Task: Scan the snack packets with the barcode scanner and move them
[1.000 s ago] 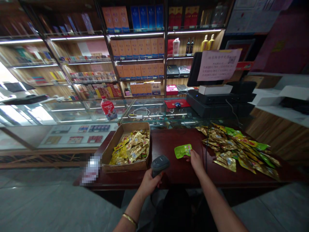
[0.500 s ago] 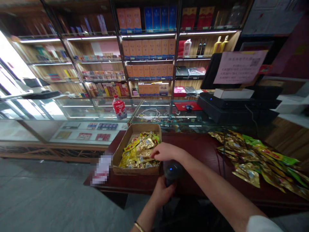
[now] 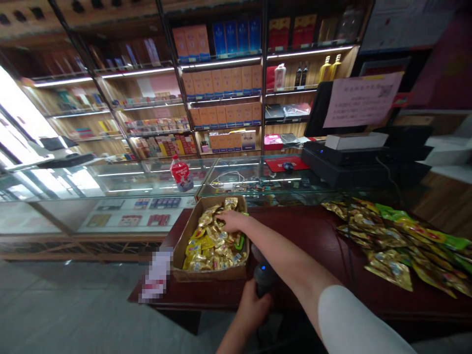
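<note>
My left hand (image 3: 252, 306) is wrapped round the handle of a dark barcode scanner (image 3: 263, 278), which shows a blue light. It is held at the front edge of the dark red table, just right of the cardboard box (image 3: 210, 276). Gold and yellow snack packets (image 3: 214, 246) fill the box in a loose heap. Reaching in over the box's right side, my right hand (image 3: 231, 221) rests among the packets near the back, its fingers stretched forward and touching them. Its fingertips are partly lost against the shiny wrappers, and my right forearm covers part of the scanner.
More gold and green packets (image 3: 391, 241) lie spread at the table's right, with a dark cable across them. Behind stands a glass counter with a red-labelled bottle (image 3: 181, 174), a white cable (image 3: 226, 179), a mouse (image 3: 288, 166) and a monitor (image 3: 320, 110). A paper (image 3: 157, 275) lies at the left corner.
My right hand has moved from the box's right edge farther in, toward the back of the heap. Packets in the box lie differently. My left hand still holds the scanner, slightly lower in view.
</note>
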`<state>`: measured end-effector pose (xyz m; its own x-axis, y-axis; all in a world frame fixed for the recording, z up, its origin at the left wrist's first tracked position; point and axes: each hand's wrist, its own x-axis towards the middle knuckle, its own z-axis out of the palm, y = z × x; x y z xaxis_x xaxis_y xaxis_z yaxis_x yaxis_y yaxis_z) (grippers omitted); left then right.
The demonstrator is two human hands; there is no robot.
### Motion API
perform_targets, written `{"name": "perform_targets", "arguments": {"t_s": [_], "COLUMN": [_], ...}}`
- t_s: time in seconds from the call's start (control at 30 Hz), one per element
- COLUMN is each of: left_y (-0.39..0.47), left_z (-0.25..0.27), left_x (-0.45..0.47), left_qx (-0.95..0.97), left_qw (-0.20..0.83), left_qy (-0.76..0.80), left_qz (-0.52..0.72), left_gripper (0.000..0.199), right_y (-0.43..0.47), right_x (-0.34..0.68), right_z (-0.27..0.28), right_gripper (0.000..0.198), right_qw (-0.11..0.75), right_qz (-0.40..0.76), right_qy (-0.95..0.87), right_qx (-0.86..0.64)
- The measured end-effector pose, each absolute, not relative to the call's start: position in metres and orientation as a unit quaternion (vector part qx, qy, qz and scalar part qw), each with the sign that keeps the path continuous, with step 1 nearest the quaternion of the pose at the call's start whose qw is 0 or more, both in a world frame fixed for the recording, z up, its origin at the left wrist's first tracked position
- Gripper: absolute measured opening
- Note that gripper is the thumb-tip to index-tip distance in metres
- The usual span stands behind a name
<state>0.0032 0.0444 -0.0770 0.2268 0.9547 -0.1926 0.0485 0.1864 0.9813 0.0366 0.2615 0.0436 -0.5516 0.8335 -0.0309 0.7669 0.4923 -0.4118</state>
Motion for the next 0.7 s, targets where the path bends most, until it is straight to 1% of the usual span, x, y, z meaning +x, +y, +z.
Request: {"name": "perform_targets", "arguments": {"t_s": [0.03, 0.13, 0.17, 0.27, 0.33, 0.43, 0.53, 0.6, 0.7], "left_y": [0.046, 0.049, 0.050, 0.051, 0.051, 0.051, 0.050, 0.049, 0.049], "left_z": [-0.077, -0.072, -0.069, -0.063, -0.060, -0.056, -0.050, -0.046, -0.041], "left_x": [0.002, 0.001, 0.001, 0.001, 0.001, 0.002, 0.003, 0.004, 0.005], "left_qx": [0.517, 0.536, 0.540, 0.547, 0.546, 0.545, 0.548, 0.548, 0.551], "left_qw": [0.587, 0.576, 0.574, 0.571, 0.569, 0.565, 0.564, 0.568, 0.569], "left_qy": [0.492, 0.487, 0.485, 0.485, 0.489, 0.492, 0.488, 0.485, 0.482], "left_qz": [0.383, 0.380, 0.379, 0.373, 0.372, 0.377, 0.379, 0.376, 0.375], "left_gripper": [0.028, 0.035, 0.039, 0.049, 0.053, 0.052, 0.049, 0.048, 0.046], "right_y": [0.260, 0.251, 0.244, 0.213, 0.182, 0.131, 0.088, 0.067, 0.047], "right_x": [0.045, 0.092, 0.114, 0.194, 0.248, 0.311, 0.345, 0.358, 0.371], "right_z": [0.043, 0.040, 0.038, 0.027, 0.013, -0.014, -0.039, -0.052, -0.066], "right_gripper": [0.058, 0.044, 0.042, 0.049, 0.051, 0.053, 0.055, 0.061, 0.063], "right_qw": [0.110, 0.186, 0.216, 0.296, 0.322, 0.328, 0.314, 0.297, 0.255], "right_qz": [0.196, 0.196, 0.188, 0.150, 0.125, 0.092, 0.060, 0.014, -0.073], "right_qy": [-0.852, -0.808, -0.785, -0.697, -0.633, -0.546, -0.484, -0.459, -0.439], "right_qx": [-0.474, -0.524, -0.549, -0.636, -0.693, -0.765, -0.815, -0.838, -0.859]}}
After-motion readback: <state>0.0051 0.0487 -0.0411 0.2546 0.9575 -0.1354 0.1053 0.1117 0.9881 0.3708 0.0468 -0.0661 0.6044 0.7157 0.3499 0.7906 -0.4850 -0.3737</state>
